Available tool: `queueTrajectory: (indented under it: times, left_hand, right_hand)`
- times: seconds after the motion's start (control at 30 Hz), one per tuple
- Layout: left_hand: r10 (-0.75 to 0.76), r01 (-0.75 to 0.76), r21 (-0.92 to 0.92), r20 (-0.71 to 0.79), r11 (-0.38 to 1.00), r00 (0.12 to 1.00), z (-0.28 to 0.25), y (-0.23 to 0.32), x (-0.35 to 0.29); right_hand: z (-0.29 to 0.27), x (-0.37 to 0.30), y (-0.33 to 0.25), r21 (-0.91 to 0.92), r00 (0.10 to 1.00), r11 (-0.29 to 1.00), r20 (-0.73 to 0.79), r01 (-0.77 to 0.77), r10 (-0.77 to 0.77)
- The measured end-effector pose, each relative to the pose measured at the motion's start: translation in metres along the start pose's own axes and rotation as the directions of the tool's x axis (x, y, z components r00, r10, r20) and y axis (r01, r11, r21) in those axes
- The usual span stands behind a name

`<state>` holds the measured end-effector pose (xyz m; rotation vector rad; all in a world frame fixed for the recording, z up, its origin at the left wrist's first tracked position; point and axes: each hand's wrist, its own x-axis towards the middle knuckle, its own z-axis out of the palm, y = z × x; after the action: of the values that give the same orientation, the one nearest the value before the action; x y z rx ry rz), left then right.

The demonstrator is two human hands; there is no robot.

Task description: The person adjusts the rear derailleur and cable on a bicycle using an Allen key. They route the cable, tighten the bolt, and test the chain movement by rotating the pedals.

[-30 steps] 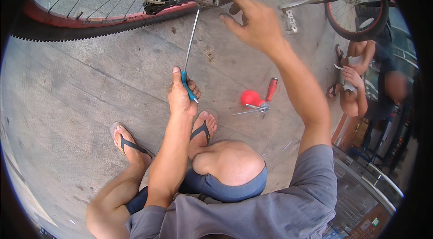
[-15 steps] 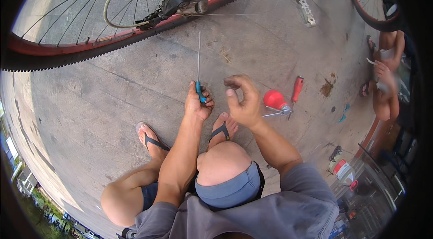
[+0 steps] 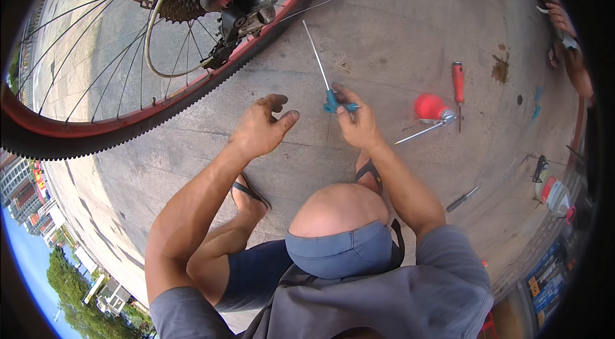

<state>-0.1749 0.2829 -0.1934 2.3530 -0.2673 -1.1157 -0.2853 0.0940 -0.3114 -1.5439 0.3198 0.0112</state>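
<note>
A T-handle hex key (image 3: 330, 102) with a teal grip and a long thin metal shaft is held in my right hand (image 3: 362, 124). Its crossbar sits between the thumb and fingers, and the shaft tilts up toward the bicycle. My left hand (image 3: 261, 128) is empty, thumb and fingers apart, left of the tool and below the rear wheel. Beyond both hands is the rear derailleur (image 3: 246, 16), beneath the cassette (image 3: 176, 0). A pale cable housing (image 3: 148, 48) loops down to it. Past the tyre (image 3: 182, 113), a thin bare wire (image 3: 314, 6) sticks out to the right.
On the ground to the right are a red bulb-shaped object (image 3: 428, 107), a metal rod tool (image 3: 419, 131), a red-handled screwdriver (image 3: 458, 83) and a dark-handled one (image 3: 458, 203). Farther right stands a clear jug (image 3: 558, 198). Another person's hand (image 3: 561, 20) shows at the upper right.
The hex key has passed from my left hand to my right. My left hand has opened and moved left. The view has shifted, so the rear wheel shows more and the ground tools sit farther right.
</note>
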Motion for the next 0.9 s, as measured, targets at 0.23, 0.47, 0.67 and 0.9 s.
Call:
queueTrajectory:
  times: [0.23, 0.47, 0.67, 0.9]
  left_hand:
    - [0.37, -0.623, -0.326, -0.58, 0.712, 0.726, -0.072, 0.043, -0.032]
    - [0.357, -0.555, -0.415, -0.464, 0.721, 0.811, -0.091, 0.051, 0.016]
    - [0.221, -0.34, -0.336, -0.346, 0.878, 0.912, -0.1, 0.071, 0.012]
    - [0.148, -0.312, -0.399, -0.392, 0.862, 0.908, -0.1, 0.066, 0.031]
  right_hand:
    - [-0.015, -0.044, -0.041, 0.069, 0.989, 0.992, -0.094, -0.109, 0.116]
    - [0.027, -0.056, -0.085, 0.209, 0.992, 0.978, -0.117, -0.015, 0.04]
    - [0.054, -0.054, -0.046, 0.392, 0.982, 0.903, -0.138, 0.176, -0.131]
    - [0.062, -0.021, -0.049, -0.657, 0.837, 0.703, -0.199, 0.272, -0.51]
